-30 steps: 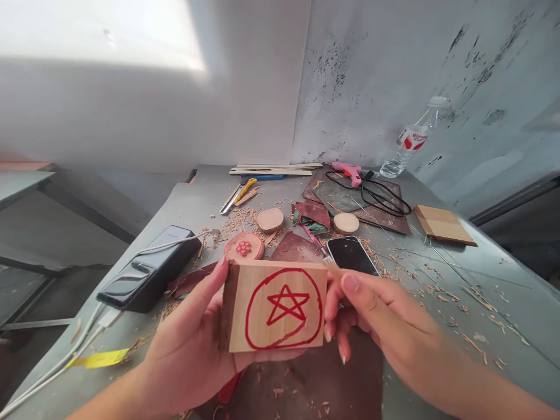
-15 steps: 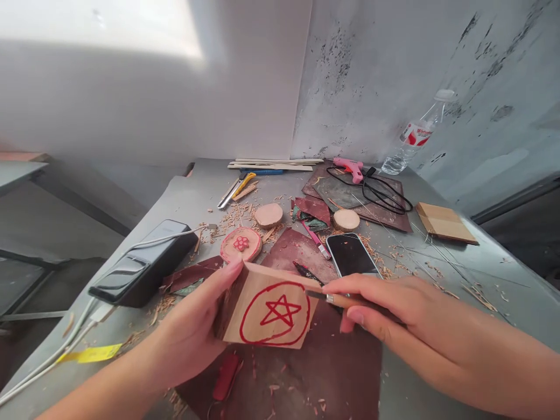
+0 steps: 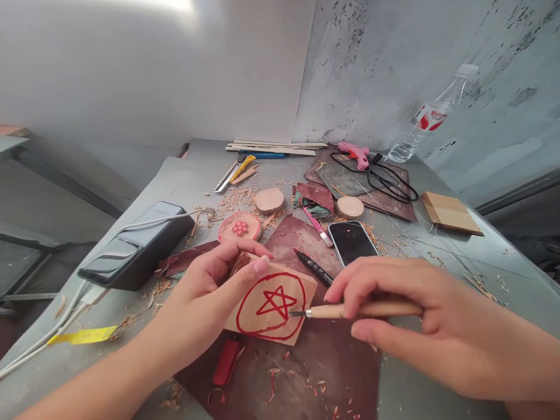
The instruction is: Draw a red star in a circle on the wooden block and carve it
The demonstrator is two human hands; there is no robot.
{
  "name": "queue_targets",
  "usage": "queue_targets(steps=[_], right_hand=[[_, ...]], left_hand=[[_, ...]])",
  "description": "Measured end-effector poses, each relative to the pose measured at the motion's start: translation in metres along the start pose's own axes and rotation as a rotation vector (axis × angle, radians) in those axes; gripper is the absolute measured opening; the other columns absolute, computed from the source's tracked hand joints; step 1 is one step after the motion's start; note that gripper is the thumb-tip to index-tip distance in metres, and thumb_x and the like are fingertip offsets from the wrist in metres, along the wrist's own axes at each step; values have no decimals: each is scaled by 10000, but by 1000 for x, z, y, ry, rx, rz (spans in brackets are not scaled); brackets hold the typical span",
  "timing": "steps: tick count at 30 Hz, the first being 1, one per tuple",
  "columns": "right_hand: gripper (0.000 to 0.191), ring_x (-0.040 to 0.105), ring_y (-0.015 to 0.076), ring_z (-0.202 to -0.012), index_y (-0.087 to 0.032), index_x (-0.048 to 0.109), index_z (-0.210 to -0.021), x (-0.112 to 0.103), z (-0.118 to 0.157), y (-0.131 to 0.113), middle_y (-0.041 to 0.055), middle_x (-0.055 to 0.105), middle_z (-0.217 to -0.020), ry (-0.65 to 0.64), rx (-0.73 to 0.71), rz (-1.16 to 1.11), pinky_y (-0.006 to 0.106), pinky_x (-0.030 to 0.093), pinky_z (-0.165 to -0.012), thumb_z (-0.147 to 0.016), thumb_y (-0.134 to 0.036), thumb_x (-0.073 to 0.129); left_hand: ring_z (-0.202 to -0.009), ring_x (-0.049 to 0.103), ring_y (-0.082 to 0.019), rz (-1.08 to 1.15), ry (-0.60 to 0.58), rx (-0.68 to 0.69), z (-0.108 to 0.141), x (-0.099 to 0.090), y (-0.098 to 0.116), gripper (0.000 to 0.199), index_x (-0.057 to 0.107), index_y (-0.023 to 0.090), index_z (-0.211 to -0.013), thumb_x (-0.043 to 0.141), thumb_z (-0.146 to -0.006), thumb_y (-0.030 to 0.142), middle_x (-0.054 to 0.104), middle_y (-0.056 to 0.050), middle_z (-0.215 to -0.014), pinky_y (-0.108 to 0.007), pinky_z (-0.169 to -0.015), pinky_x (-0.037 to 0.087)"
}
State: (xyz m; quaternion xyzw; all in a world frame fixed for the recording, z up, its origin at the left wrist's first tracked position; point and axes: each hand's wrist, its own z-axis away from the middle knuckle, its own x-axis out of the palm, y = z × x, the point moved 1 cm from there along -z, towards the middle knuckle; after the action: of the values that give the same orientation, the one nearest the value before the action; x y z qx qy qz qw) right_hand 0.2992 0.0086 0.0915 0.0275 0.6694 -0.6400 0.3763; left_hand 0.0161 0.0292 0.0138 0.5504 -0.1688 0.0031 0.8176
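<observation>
A pale wooden block [image 3: 269, 306] with a red circle and star drawn on its top lies on a dark red leather mat [image 3: 332, 364]. My left hand [image 3: 210, 291] presses on the block's left edge, thumb on the top face. My right hand [image 3: 406, 318] grips a wood-handled carving tool [image 3: 345, 310], held level, its metal tip touching the right side of the red circle. A black marker [image 3: 312, 267] lies just behind the block.
On the grey table: a phone [image 3: 352, 242], a black power bank [image 3: 137, 245] with white cable, a painted wood disc [image 3: 240, 226], two plain discs, a pink glue gun [image 3: 355, 155], a water bottle [image 3: 431, 116], a cardboard piece [image 3: 450, 213], cutters, sticks, wood shavings.
The block came down from being held up in both hands to lying flat on the mat. My right hand brought the carving tool's tip onto the drawn circle.
</observation>
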Motion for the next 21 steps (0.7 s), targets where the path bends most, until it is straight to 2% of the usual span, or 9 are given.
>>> queue_targets(steps=[3,8,9,11,13,14,16,18,21], right_hand=[[137,790,187,-770,-268,806,-1019,3,-8,6,55,887,-995,35,23,-414,265,606,-663,-1025,-377,889],[246,695,171,-755,-261,732,-873,23,-23,12,5,753,-874,206,-106,-703,303,573,-705,-1075,-343,844],[244,663,165,-729,-264,728,-875,27,-26,10,-4,725,-854,213,-114,-781,304,563,-689,-1095,-331,810],[257,505,128,-593,-245,726,-853,35,-33,4,-30,630,-771,168,-82,-958,277,492,-585,-1082,-340,795],[398,390,103,-567,-205,684,-752,40,-41,-5,-54,492,-699,122,-77,-1026,254,439,-551,-1023,-446,848],[523,371,99,-556,-204,626,-686,43,-46,-10,-62,444,-662,93,-69,-1030,248,422,-540,-1023,-539,843],[640,343,95,-531,-213,547,-620,47,-55,-18,-72,384,-612,82,-70,-1043,232,388,-500,-1020,-632,820],[633,325,97,-518,-221,540,-616,51,-64,-23,-71,379,-599,102,-77,-1061,214,356,-449,-1025,-619,812],[571,300,98,-510,-226,558,-634,57,-77,-27,-76,377,-602,101,-93,-1092,196,335,-402,-1017,-560,817]], left_hand=[[-713,791,-174,37,45,18,-1,4,-2,507,732,259,-1003,1011,-835,648,834,5,-869,-220,-597,644],[-756,813,-210,26,90,41,-1,11,-9,539,673,281,-1030,954,-857,708,832,4,-966,-313,-635,699],[-777,819,-217,11,97,50,-1,12,-10,546,664,285,-1033,944,-861,721,830,5,-972,-323,-651,704],[-810,822,-224,-35,116,69,0,12,-10,587,660,282,-1018,940,-837,765,826,5,-959,-332,-690,710],[-772,799,-214,-104,137,84,0,10,-8,652,676,265,-985,966,-769,807,818,0,-879,-303,-668,685],[-724,777,-205,-141,147,90,-1,8,-6,677,682,255,-957,989,-725,812,805,-1,-812,-278,-629,655],[-630,734,-193,-210,158,97,-3,4,-3,690,683,241,-899,1034,-660,785,765,4,-682,-239,-548,582],[-600,727,-198,-262,162,109,-6,1,0,672,671,237,-850,1054,-633,745,766,-1,-656,-244,-532,558],[-657,748,-220,-332,159,142,-9,-1,1,616,686,240,-843,1006,-669,736,824,-30,-759,-273,-568,565]])
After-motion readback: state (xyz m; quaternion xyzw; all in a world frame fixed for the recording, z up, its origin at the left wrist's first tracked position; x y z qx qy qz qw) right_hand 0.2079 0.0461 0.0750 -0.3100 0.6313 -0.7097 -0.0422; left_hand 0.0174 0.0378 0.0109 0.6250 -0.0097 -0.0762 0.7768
